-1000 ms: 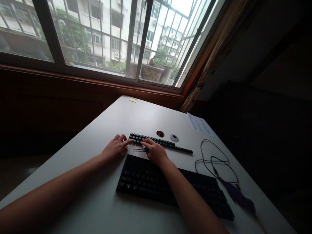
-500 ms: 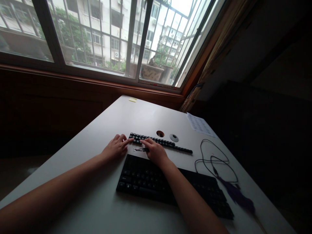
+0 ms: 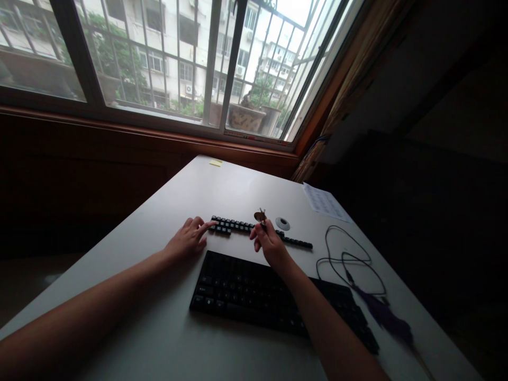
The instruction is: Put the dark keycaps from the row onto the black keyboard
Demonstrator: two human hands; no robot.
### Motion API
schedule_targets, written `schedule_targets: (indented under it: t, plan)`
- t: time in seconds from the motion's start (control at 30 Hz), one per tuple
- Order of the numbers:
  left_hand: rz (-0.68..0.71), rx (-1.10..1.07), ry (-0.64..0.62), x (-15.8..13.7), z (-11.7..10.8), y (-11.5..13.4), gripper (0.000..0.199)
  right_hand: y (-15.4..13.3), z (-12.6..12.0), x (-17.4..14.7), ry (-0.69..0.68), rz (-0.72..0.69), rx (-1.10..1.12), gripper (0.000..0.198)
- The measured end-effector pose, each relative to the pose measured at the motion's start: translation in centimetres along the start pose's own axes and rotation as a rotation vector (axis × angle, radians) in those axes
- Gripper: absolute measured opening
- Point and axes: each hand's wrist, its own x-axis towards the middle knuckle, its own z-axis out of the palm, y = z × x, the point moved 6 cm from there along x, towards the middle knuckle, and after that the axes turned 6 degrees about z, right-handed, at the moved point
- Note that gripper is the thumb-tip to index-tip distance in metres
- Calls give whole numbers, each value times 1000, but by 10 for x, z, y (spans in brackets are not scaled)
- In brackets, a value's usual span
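Observation:
Several rows of loose black keycaps [image 3: 235, 225] lie lined up on the white table behind a black keyboard [image 3: 246, 296]. At the left end of the rows, my left hand [image 3: 189, 236] rests with its index finger stretched out to a keycap. The other left fingers are loosely bent and hold nothing. My right hand [image 3: 270, 244] is closed on a small keycap puller [image 3: 262, 214], whose thin wire ends point up and away from me. This hand is over the right part of the keycap rows, and my right forearm crosses above the keyboard. The keyboard's far rows are too dark to make out.
A round hole cover [image 3: 283, 224] lies right of the table's cable hole. Looped black cable [image 3: 349, 259] and a purple item [image 3: 387, 317] lie at the right edge. Printed paper [image 3: 325, 202] and a yellow sticky note [image 3: 215, 163] are farther back, below the window.
My right hand has lifted away from the short front keycap row and moved right, turning the keycap puller from pointing left to pointing up. My left hand has barely moved.

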Motion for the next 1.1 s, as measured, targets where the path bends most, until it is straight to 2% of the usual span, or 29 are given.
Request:
schedule_targets:
  t: [0.07, 0.17, 0.23, 0.33, 0.53, 0.73, 0.9, 1.1]
  plan:
    - [4, -6, 20, 0, -1, 1, 56, -2, -3, -12, 27, 2, 82, 36]
    - [9, -13, 44, 0, -3, 1, 51, -5, -10, -30, 166, -25, -20, 36]
    - [18, -17, 62, 0, -5, 3, 49, -5, -11, -40, 203, -18, -86, 38]
    - [44, -27, 95, 1, -10, 6, 44, -7, -7, -52, 158, -17, -98, 36]
    - [159, -106, 160, 0, -24, 20, 28, -2, 6, -67, 6, 37, 20, 29]
    - [326, -201, 111, -3, -26, 41, 27, -14, 16, -70, -99, -97, -85, 24]
    - [365, -225, 77, -4, -22, 46, 27, -15, 26, -73, -164, -139, -178, 18]
    - [436, -235, 41, -6, -23, 53, 28, -9, 32, -74, -129, -234, -331, 16]
